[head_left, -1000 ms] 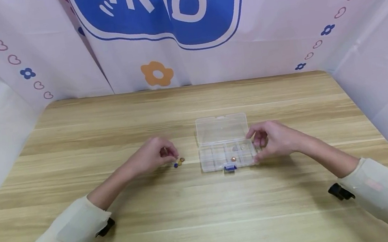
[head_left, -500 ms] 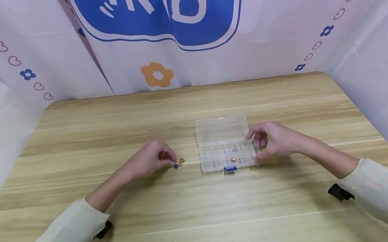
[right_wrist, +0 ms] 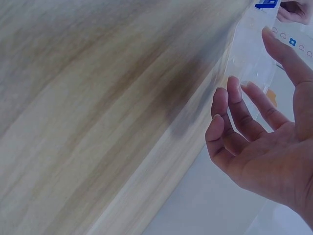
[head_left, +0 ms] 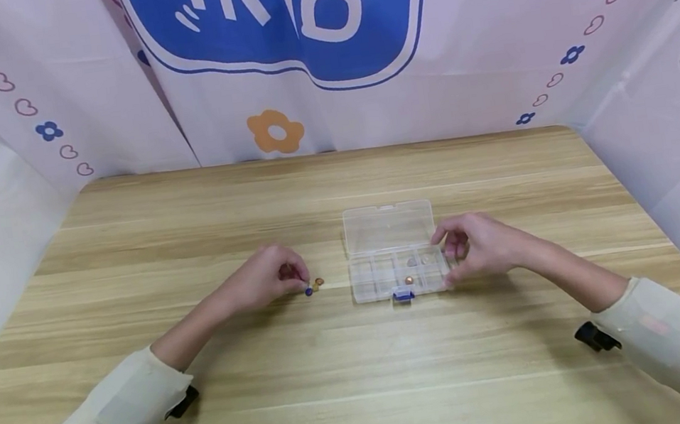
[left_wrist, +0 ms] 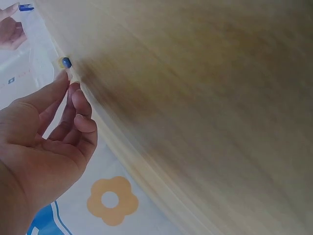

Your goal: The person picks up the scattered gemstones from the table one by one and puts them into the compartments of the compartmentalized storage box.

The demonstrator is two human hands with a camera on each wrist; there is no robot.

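Note:
My left hand [head_left: 266, 277] is low over the table, thumb and forefinger pinched together. Between those tips, in the left wrist view, shows a small clear, pale piece [left_wrist: 70, 75], its kind too small to tell. Just beyond them lies a blue bead [head_left: 308, 291], with a yellow bead [head_left: 315, 287] and an orange-brown bead [head_left: 320, 281] beside it. My right hand [head_left: 478, 244] holds the right end of a clear plastic compartment box [head_left: 362, 268], thumb at the front corner, forefinger at the back. A copper-coloured bead [head_left: 409, 280] and pale pieces [head_left: 412, 262] sit inside.
The box's clear lid [head_left: 388, 227] lies folded back behind it; a blue latch [head_left: 403, 295] is at its front. The wooden table [head_left: 362, 381] ends at a printed cloth backdrop [head_left: 442, 105].
My left hand has shifted slightly left and down, its fingertips drawing together by the blue bead. The right hand and the box have stayed put.

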